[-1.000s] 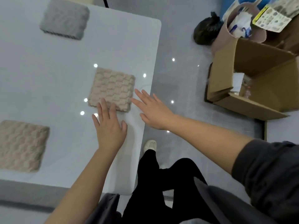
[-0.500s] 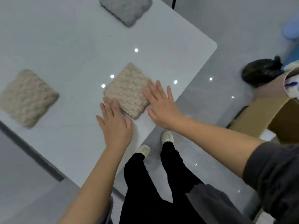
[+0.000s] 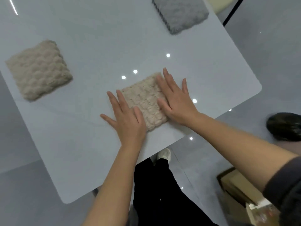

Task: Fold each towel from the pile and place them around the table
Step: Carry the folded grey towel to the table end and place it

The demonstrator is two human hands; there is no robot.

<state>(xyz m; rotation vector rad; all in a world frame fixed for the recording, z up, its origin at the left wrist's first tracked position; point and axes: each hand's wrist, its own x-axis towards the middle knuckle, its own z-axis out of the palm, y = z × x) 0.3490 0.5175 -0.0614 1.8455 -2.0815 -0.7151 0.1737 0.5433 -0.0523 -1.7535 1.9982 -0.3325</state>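
Note:
A folded beige towel (image 3: pixel 145 99) lies flat on the white table (image 3: pixel 91 46) near its front right corner. My left hand (image 3: pixel 126 117) lies flat with straight fingers against the towel's left edge, the thumb on the fabric. My right hand (image 3: pixel 176 99) presses flat on the towel's right side, fingers spread. A second folded beige towel (image 3: pixel 38 70) sits at the left of the table. A folded grey towel (image 3: pixel 180 13) lies at the far right edge.
The table's rounded corner (image 3: pixel 255 88) ends just right of my hands. On the grey floor stand a black bag (image 3: pixel 284 126) at the right and a cardboard box (image 3: pixel 239 188) at the lower right. My legs and a white shoe (image 3: pixel 163 154) show below the table edge.
The view has swung left and closer. My right hand slid from the towel's edge onto its right side, and my left hand moved up along its left edge.

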